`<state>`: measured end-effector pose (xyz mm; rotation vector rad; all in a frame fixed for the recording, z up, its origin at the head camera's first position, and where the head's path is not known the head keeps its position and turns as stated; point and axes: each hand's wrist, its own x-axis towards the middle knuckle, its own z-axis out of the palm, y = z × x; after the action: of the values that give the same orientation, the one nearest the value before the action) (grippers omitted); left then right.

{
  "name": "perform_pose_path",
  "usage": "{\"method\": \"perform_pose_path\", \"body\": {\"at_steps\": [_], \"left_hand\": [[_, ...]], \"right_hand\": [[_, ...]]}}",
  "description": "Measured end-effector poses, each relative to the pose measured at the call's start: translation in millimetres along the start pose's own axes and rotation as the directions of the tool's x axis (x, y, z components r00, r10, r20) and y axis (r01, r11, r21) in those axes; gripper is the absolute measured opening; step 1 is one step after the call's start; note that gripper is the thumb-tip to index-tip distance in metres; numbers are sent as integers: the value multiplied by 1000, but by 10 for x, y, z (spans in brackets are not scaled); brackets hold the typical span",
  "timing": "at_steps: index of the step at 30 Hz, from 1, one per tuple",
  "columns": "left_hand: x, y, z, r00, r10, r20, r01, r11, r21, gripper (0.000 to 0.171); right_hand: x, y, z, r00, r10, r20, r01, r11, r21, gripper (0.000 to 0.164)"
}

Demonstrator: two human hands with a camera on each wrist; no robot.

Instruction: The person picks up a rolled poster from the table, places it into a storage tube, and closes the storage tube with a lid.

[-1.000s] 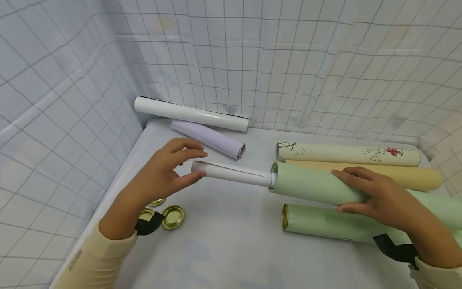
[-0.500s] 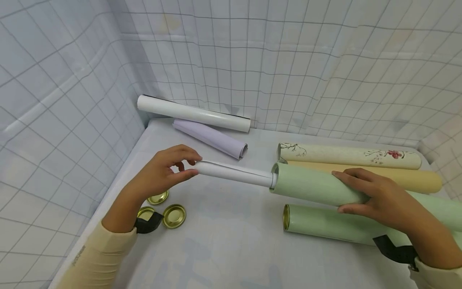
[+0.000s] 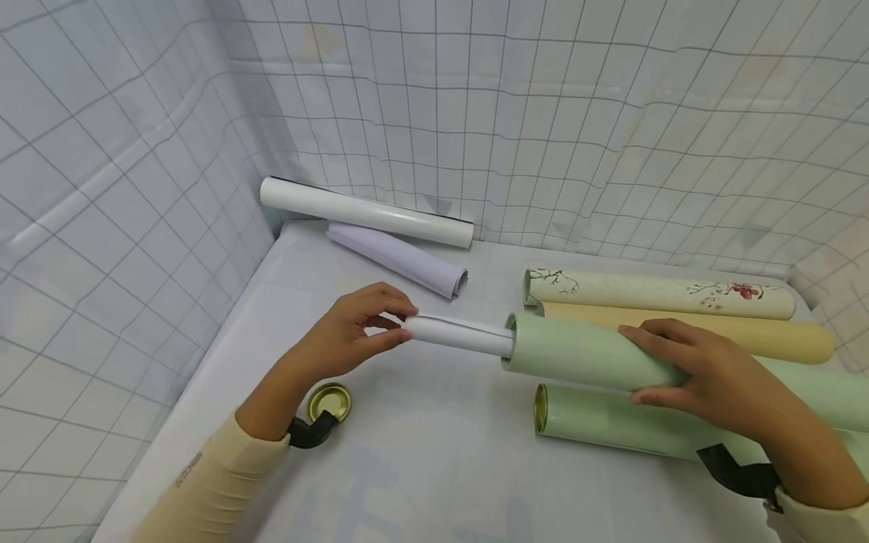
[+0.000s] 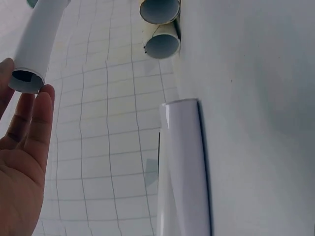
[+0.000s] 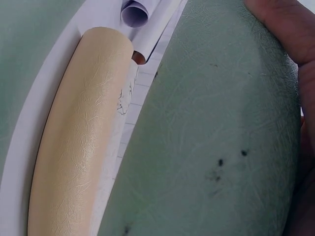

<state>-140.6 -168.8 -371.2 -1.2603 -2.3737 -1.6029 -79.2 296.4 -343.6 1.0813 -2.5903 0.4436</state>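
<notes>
Head: a white paper roll [image 3: 458, 335], partly inside a pale-green textured tube [image 3: 577, 351] gripped in the right hand's [image 3: 713, 377] fingers, is pinched by the left hand [image 3: 356, 332]. Left wrist: its hollow end is best squeezed lightly. Right wrist: the tube should be aligned.

Head camera faces down over hands [image 3: 353, 332]; closer wrist views share the lilac roll [image 3: 397, 258].

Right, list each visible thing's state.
Upper green tube: left end open, gripped by right hand
White roll: pinched by left hand, partly inside that tube
Lower green tube: lying flat
Lilac roll: rolled up
Glossy roll: rolled up
Blossom tube: left end open
Yellow tube: lying flat
Gold lid: lying loose
</notes>
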Motion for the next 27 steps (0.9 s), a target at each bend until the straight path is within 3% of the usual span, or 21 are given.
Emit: {"method": "perform_pose_path", "body": {"at_steps": [8, 12, 17, 21, 27], "left_hand": [[112, 17, 345, 998, 69, -5, -69, 998, -1, 33], [170, 47, 533, 994, 107, -11, -107, 994, 5, 32], [245, 90, 710, 992, 123, -9, -123, 992, -28, 30], [292, 133, 767, 990, 139, -15, -140, 989, -45, 26], [271, 198, 671, 982, 153, -109, -157, 987, -31, 25]], "right_hand": [[2, -25, -5, 999, -32, 11, 32, 999, -20, 89], [27, -50, 24, 995, -93, -28, 93, 996, -16, 78], [66, -142, 74, 990, -112, -83, 108, 992, -58, 71], [112, -222, 72, 986, -119, -114, 108, 989, -97, 71], [175, -298, 5, 978, -152, -144, 132, 982, -136, 70]]}}
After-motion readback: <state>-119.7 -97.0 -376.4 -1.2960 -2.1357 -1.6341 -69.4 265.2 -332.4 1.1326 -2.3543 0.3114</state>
